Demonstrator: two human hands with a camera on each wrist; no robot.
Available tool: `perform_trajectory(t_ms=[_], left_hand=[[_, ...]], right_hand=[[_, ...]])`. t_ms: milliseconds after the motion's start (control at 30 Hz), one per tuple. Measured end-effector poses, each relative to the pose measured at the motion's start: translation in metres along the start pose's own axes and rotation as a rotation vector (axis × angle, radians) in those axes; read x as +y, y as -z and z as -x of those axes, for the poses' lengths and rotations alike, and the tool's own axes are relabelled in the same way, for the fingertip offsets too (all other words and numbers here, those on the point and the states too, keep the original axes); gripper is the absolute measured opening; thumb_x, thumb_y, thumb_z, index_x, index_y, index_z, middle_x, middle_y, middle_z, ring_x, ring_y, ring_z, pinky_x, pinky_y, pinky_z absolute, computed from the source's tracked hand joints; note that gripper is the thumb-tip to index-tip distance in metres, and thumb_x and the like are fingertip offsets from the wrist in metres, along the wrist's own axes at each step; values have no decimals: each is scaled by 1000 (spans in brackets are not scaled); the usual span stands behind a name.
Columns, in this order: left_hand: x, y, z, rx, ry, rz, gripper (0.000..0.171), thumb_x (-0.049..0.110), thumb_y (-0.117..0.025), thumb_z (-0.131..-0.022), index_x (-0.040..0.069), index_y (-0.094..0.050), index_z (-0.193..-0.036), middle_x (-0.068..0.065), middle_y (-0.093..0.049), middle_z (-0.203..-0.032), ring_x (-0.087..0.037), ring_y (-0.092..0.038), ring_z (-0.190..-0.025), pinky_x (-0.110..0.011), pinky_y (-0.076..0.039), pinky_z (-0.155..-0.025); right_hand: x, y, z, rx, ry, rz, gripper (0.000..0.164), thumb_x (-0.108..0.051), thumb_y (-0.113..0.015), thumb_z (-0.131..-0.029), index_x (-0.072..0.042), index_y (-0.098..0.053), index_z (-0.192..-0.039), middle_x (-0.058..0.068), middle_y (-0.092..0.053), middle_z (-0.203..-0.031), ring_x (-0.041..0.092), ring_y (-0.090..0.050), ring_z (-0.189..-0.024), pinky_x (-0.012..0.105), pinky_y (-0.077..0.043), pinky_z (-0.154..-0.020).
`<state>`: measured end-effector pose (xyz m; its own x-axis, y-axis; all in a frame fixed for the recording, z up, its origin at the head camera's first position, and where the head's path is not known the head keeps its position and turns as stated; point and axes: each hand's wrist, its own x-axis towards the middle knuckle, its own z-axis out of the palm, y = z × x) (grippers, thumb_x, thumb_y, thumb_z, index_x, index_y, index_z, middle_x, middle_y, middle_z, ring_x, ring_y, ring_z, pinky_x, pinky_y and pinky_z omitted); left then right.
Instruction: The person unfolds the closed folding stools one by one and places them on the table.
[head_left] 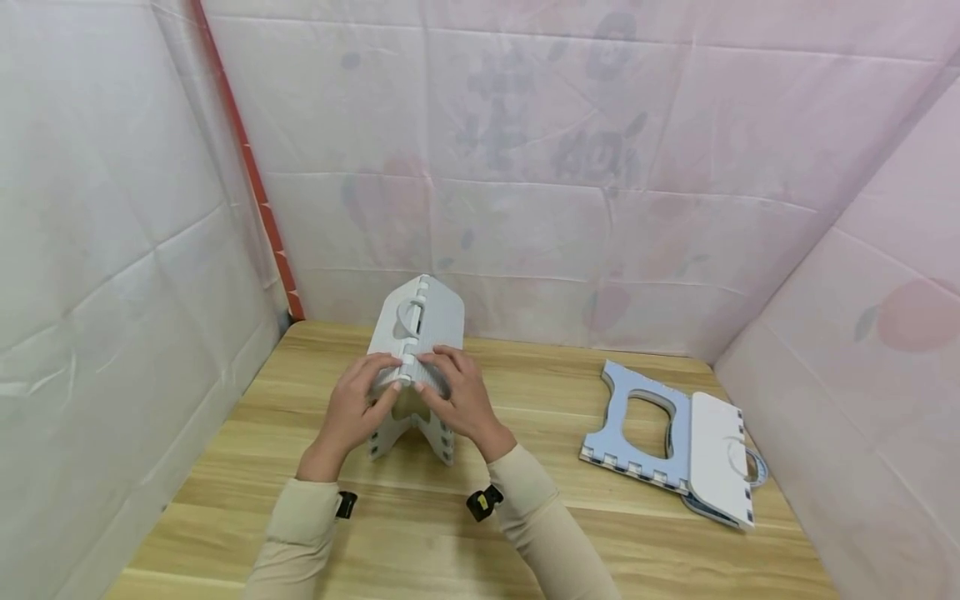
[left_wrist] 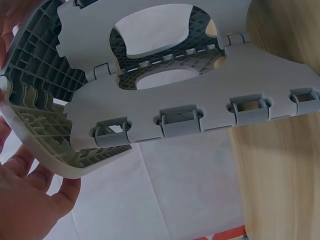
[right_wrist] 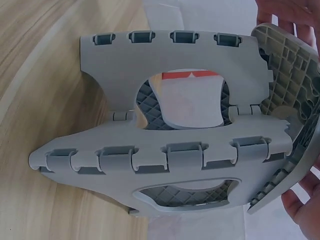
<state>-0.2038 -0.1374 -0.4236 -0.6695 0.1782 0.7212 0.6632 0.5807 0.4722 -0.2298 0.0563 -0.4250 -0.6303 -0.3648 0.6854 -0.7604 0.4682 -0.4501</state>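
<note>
A grey folding stool (head_left: 442, 321) stands half folded on the table, its two seat halves sloping down from a ridge of hinges and its legs spread below. My left hand (head_left: 355, 408) holds the left seat half near the ridge, thumb at the near end. On the other half, my right hand (head_left: 465, 396) does the same, fingertips close to the hinge. A loop handle (head_left: 409, 318) sticks up farther along the ridge. From beneath, the left wrist view shows the ribbed seat underside (left_wrist: 42, 75) and hinged leg panels (left_wrist: 150, 110); leg cutouts appear in the right wrist view.
A blue and white folding stool (head_left: 611, 433) lies folded flat at the right of the wooden table (head_left: 420, 542), its loop handle toward the right edge. Pale printed sheets (head_left: 525, 233) hang behind and at both sides. A red strip (head_left: 258, 192) runs down the back left corner.
</note>
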Motion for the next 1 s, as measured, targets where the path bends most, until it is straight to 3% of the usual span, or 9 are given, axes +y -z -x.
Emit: perform_trajectory(t_ms=[233,733,1000], left_hand=[[-2,1,-1,-15,-17,-2,28,15,-62,-84,10,-61,-112,-9,-58,-114,-27,-53,-106,-49,-42,-84],[1,6,-4,-87,33,-17,27,17,-64,-84,13,-61,-111,-8,-57,-115,-26,-53,-105,-49,-42,-84],[0,7,-6,-110,17,-51,26,19,-65,-83,13,-62,-108,-7,-57,-112,-25,-55,-100,-47,-44,-80]], right_hand=[[-1,1,0,-22,-29,13,37,-30,-57,-86,-12,-62,-118,14,-51,-123,31,-46,-113,53,-33,-93],[1,6,-5,-34,47,105,36,-32,-57,-85,-11,-63,-114,15,-54,-117,31,-51,-105,50,-41,-84],[1,8,-8,-59,45,127,36,-34,-58,-84,-11,-64,-111,15,-55,-114,32,-52,-101,50,-42,-80]])
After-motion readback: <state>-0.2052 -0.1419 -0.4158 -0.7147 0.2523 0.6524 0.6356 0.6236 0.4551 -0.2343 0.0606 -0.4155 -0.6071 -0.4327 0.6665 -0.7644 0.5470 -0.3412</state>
